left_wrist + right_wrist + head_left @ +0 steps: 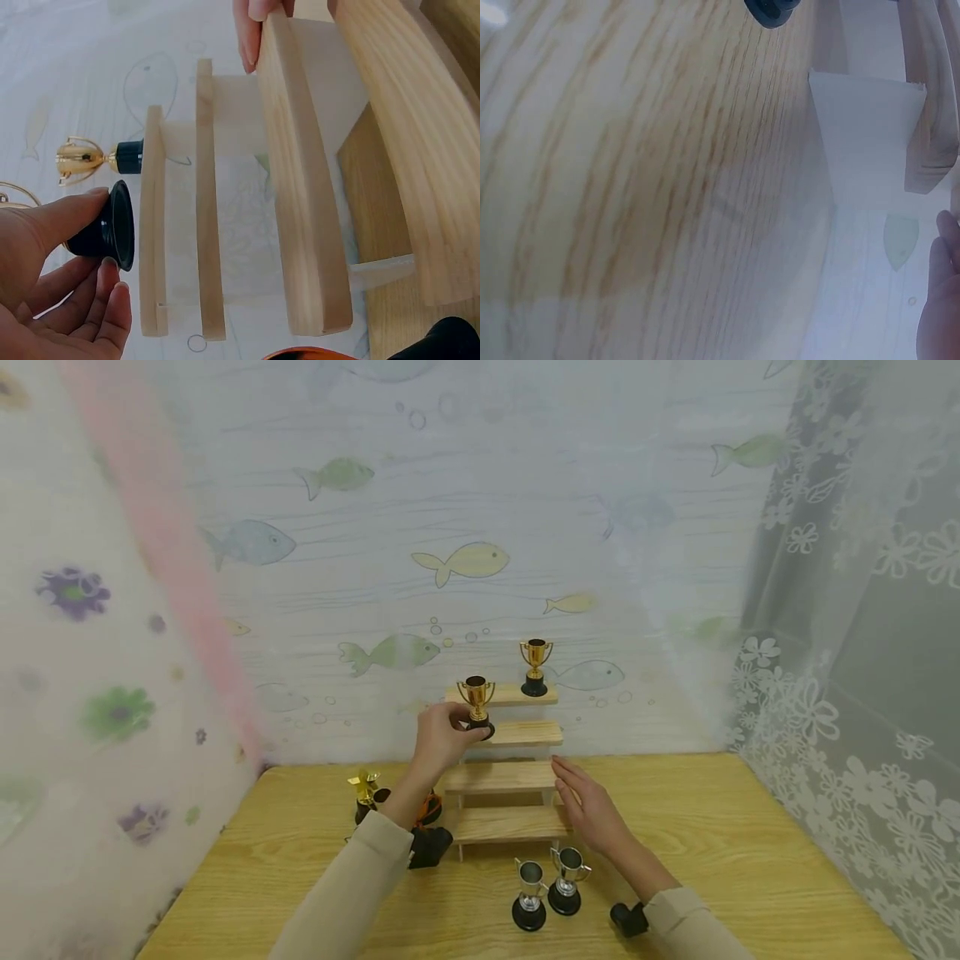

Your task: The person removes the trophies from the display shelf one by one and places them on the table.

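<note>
A small gold trophy cup [477, 695] is pinched at its black base by my left hand [438, 739]. It stands upright in front of the upper steps of a wooden stepped shelf [498, 777]. From the left wrist view, the black base [121, 225] looks apart from the top board [152, 225]. My right hand [594, 814] has its fingers extended against the right end of a middle step. On the top step, toward the right, sits another gold trophy cup [535, 658]. In the right wrist view only a few fingers [939, 266] show at the edge.
Two silver trophy cups [530, 885] stand on the wooden table [675, 835] before the shelf. A gold star-shaped trophy [364, 787] and other pieces, partly hidden by my left arm, are at the left. Behind hangs a fish-print curtain [637, 610].
</note>
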Demonstrator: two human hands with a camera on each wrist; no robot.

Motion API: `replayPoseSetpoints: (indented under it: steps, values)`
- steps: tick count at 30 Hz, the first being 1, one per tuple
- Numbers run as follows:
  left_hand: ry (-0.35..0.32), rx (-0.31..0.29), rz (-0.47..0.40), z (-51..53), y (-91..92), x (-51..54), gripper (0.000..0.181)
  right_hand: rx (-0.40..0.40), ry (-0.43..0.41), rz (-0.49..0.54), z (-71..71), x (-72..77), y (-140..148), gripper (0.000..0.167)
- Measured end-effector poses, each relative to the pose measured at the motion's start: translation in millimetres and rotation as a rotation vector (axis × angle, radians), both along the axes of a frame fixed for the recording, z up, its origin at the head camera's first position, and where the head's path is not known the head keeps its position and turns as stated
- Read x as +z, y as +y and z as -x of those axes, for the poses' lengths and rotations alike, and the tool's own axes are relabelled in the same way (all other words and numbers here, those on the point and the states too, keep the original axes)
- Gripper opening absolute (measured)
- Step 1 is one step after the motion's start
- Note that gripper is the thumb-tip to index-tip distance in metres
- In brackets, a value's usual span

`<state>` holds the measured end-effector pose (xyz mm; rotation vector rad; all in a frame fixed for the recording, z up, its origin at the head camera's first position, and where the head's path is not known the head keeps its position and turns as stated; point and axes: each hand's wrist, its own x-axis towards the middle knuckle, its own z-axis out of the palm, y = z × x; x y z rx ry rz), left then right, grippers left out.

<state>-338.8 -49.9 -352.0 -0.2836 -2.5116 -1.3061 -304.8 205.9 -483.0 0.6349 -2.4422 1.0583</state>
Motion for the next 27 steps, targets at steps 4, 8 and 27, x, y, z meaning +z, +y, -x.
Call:
replayPoseSetpoints:
  steps: [4, 8, 27]
  values:
    - [-0.004, -0.006, 0.009, -5.6, -0.8, -3.1, 0.027, -0.004, -0.005, -0.002, -1.2, -0.1, -0.6, 0.043]
    - [-0.005, -0.023, -0.004, -14.5, -0.9, -3.4, 0.029, -0.003, 0.003, -0.004, -0.9, -0.8, -0.5, 0.042]
    - [0.044, -0.128, -0.013, -41.6, -4.7, -22.3, 0.032, 0.004, 0.018, 0.000, 3.4, -4.7, 1.1, 0.042]
